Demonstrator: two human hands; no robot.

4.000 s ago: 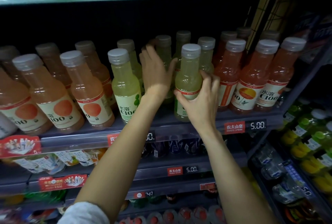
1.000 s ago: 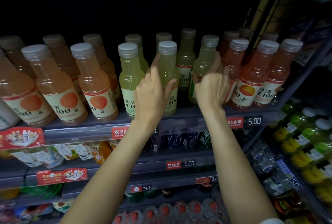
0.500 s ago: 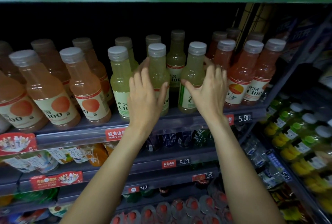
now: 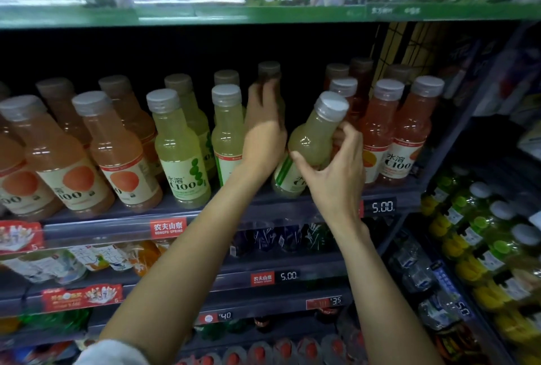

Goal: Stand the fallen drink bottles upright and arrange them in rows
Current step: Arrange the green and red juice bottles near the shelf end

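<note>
Newly tilted lime bottle, right grip.

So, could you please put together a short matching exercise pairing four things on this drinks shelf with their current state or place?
Things:
1. tilted yellow-green bottle
2. left hand
3. front orange bottles
4. price tag reading 5.00

States or places:
A. on the shelf rail
B. reaches to a bottle further back
C. leaning right, gripped by the right hand
D. upright at the shelf's left end

Pairs: 1-C, 2-B, 3-D, 4-A
</note>
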